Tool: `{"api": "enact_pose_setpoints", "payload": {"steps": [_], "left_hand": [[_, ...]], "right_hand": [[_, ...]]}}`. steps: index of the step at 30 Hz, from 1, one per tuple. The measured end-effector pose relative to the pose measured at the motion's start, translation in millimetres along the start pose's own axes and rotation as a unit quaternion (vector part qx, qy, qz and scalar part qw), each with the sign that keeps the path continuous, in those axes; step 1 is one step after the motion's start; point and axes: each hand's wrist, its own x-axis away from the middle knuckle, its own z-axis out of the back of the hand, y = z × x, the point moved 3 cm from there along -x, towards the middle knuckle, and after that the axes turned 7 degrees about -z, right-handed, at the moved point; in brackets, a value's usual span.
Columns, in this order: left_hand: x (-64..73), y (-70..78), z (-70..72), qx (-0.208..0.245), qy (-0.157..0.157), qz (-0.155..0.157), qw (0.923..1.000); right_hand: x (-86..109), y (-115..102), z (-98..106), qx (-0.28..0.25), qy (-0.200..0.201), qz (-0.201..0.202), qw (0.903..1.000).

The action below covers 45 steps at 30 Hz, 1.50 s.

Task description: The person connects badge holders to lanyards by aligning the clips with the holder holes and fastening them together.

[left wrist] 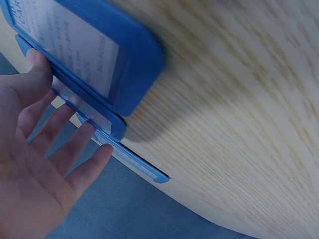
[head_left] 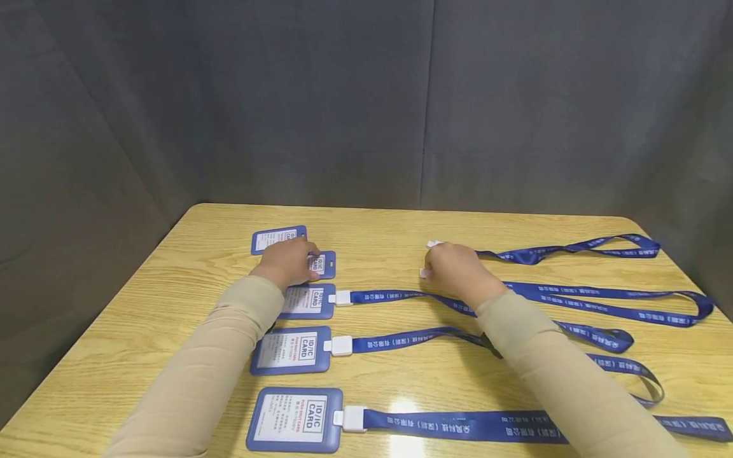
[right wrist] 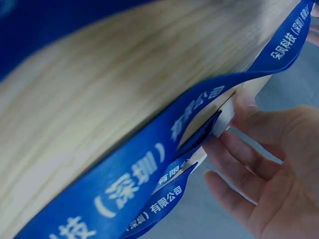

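My left hand (head_left: 285, 262) grips a blue ID card holder (head_left: 328, 266), thumb on its near edge and fingers toward its far edge; the palm hides its left part. In the left wrist view, that holder (left wrist: 82, 104) lies between two others. My right hand (head_left: 460, 272) pinches the white plastic clip (head_left: 424, 273) of a blue lanyard (head_left: 595, 301) with white lettering. The right wrist view shows thumb and fingertips on this clip (right wrist: 225, 118). Behind the hands lie a further holder (head_left: 269, 240) and a lanyard (head_left: 527, 255) with its own white clip (head_left: 433, 243), apart from each other.
Three card holders nearer me, such as the front one (head_left: 294, 420), are joined by white clips (head_left: 355, 418) to blue lanyards (head_left: 446, 425) stretching right, partly under my right forearm. Everything lies on a wooden table (head_left: 189, 280). A dark grey curtain (head_left: 321, 114) hangs behind.
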Motion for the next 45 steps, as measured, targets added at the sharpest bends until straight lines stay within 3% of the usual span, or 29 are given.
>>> {"api": "enact_pose_setpoints", "payload": {"steps": [19,27,40,45], "left_hand": [[-2.2,-0.9,-5.0,0.003,-0.001,-0.006,1.0000],[-4.2,-0.9,-2.6,0.004,0.001,-0.008,1.0000],[-4.5,-0.9,3.7,-0.001,0.007,-0.021,0.9998],[-0.9,-3.8,1.0,0.005,0.001,-0.014,0.9999]], "right_hand": [[-20.3,-25.5,-5.9,0.048,-0.019,0.005,0.9987],[-28.7,-29.9,-7.0,0.023,-0.040,-0.010,0.9989],[-40.5,-52.7,-6.0,0.068,-0.009,0.000,0.9976],[-44.8,-63.9,-12.1,0.078,-0.017,-0.006,0.9968]]}}
